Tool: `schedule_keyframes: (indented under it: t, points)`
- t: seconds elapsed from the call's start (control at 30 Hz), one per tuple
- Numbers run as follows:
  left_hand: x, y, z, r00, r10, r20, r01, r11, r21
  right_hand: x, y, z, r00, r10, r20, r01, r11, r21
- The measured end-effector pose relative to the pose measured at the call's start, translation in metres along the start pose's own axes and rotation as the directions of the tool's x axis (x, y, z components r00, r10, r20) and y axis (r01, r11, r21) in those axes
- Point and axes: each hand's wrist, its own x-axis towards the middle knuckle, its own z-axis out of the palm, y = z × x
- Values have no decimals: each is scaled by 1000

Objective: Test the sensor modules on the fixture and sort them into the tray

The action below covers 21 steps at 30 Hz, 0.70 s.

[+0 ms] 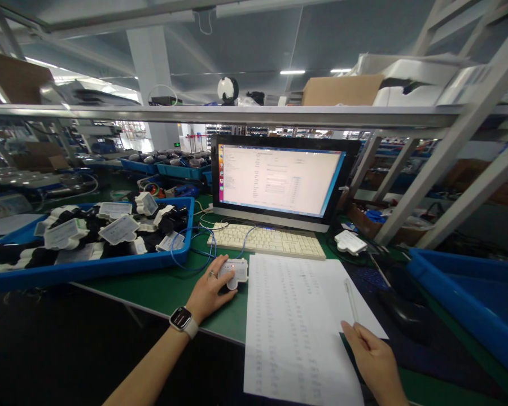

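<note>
My left hand (214, 290), with a watch at the wrist, is on a small white plastic device (238, 272) lying on the green bench top. Its fingers rest over the device and its thumb is at the near edge; a red light glows on the face. A blue cable (215, 248) loops behind it. Over the right edge of printed paper sheets (292, 316), my right hand (372, 361) is closed, a pale pen (351, 300) sticking out past its thumb and index finger. Part of the grip is hidden.
A monitor (279, 180) and a cream keyboard (266, 239) stand behind the paper. At left, a blue tray (122, 263) holds several similar white devices. Another white device (350, 242), a black mouse (402, 310) and a blue bin (469, 299) are at right. A shelf (237, 115) crosses above.
</note>
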Motion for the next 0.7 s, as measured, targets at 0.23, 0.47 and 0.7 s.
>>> schedule_keyframes:
  t: [0.23, 0.47, 0.7]
  points:
    - [0, 0, 0, 1000, -5, -7, 5, 1000, -1, 0, 5, 0, 1000, -6, -18, 6, 1000, 9]
    - [0, 2, -1, 1000, -3, 16, 3, 1000, 4, -1, -1, -2, 1000, 7, 7, -7, 1000, 1]
    - [1, 3, -3, 1000, -16, 24, 16, 1000, -2, -1, -2, -2, 1000, 30, 6, -30, 1000, -3]
